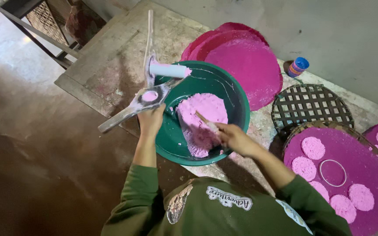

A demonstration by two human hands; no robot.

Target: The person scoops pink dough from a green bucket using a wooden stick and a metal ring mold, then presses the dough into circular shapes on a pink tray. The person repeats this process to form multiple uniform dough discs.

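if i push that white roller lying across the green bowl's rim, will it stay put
The white roller probably rolls: it looks cylindrical and only rests on the green bowl rim. Pink paste on its end may make it slippery. Its long handle might limit the rolling.

Probably a small home food workshop: rough worktable (110, 57), woven trays (311, 105), pink dough (202, 118).

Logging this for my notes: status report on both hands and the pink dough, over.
Left hand grips green basin rim. Right hand holds stick in pink dough. Metal press lies across basin's edge.
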